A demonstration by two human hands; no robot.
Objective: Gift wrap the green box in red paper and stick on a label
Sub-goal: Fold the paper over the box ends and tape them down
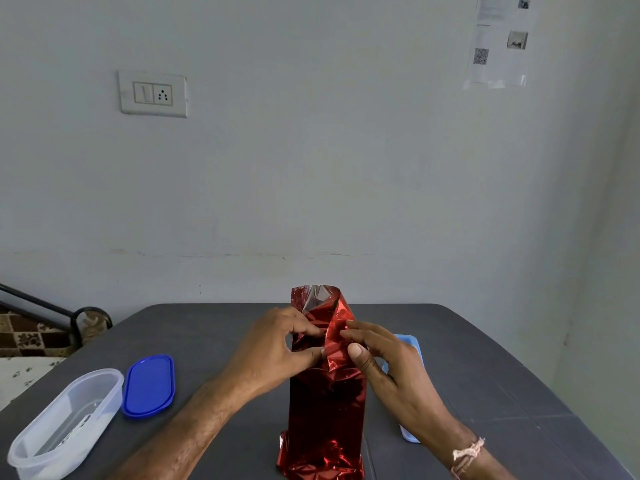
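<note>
On the dark tabletop (pixel 207 341), straight in front of the person, the red paper (pixel 327 403) stands as a tall upright sleeve. The green box is presumably inside it, but no green shows, so I cannot confirm that. The long sides look fully covered and the bottom end is crumpled under. The top end is open, with its silvery lining showing and one flap folded across. The left hand (pixel 273 344) has its grip closed in a pinch on the paper's edge, thumb and fingers curled onto it. The right hand (pixel 384 362) pinches the folded flap just beside it. I judge the wrapping well past halfway: the top has yet to be closed and fixed, and then comes the label, which I cannot pick out anywhere. A clear tub (pixel 62 420) and a blue lid (pixel 149 386) lie to the left.
</note>
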